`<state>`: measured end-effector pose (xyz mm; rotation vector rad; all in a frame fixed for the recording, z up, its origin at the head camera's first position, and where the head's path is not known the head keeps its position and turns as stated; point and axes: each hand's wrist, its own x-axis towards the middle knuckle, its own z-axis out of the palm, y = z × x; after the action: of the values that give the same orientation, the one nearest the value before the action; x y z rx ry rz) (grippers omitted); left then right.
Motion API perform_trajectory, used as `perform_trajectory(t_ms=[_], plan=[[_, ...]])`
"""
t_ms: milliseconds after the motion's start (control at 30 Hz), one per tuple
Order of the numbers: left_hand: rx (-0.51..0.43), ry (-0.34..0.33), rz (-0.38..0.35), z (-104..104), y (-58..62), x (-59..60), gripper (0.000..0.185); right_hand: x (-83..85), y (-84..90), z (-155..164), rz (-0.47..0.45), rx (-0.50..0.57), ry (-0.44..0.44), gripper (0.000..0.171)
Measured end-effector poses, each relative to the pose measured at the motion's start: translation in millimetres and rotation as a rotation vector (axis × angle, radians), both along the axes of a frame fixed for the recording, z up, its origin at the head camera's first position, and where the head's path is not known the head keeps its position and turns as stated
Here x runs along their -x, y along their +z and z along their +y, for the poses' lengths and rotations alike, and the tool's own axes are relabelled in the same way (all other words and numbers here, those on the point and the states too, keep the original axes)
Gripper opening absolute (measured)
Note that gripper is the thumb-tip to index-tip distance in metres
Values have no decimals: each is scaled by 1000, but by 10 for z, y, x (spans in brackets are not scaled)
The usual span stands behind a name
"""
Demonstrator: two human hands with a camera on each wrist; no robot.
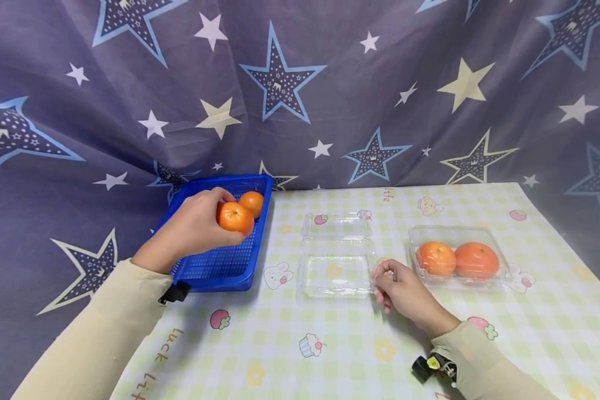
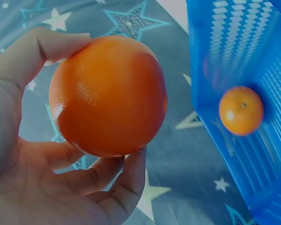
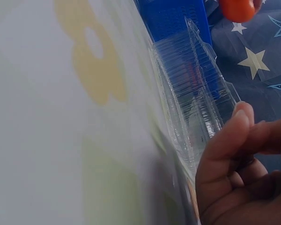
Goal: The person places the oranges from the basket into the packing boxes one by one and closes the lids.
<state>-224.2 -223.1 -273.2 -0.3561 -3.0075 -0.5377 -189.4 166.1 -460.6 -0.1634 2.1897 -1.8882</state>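
Note:
My left hand [image 1: 200, 219] grips an orange [image 1: 235, 218] between thumb and fingers over the blue plastic basket [image 1: 250, 273]. In the left wrist view the thumb lies along one side of the fruit and the fingertips along the other. A second, smaller-looking orange [image 2: 241, 110] lies inside the basket. On the table, a clear plastic clamshell box [image 1: 336, 276] lies with its lid [image 1: 337, 226] folded back. My right hand [image 1: 402, 291] pinches the right side edge of this box, thumb against forefinger, with the other fingers curled below.
Right of my right hand stands a closed clear box [image 1: 455, 232] holding two oranges [image 1: 476, 260]. The table wears a green-and-white checked cloth [image 1: 350, 328] with printed cartoons. Behind it hangs a dark star-patterned curtain [image 1: 330, 128].

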Motion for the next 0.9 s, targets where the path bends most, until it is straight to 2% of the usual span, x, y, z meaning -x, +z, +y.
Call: perform_trajectory(t_ms=[400,533,900], plan=[[-102,-84,22,421,-141,-141,68,-12,-1,-16,-14,-2,0,14],[-155,-122,33,565,-216,-161,64,-19,-9,-16,-23,1,-12,13],[-209,-174,114,851,-416,-170,67,7,-27,-9,-17,-3,-10,12]])
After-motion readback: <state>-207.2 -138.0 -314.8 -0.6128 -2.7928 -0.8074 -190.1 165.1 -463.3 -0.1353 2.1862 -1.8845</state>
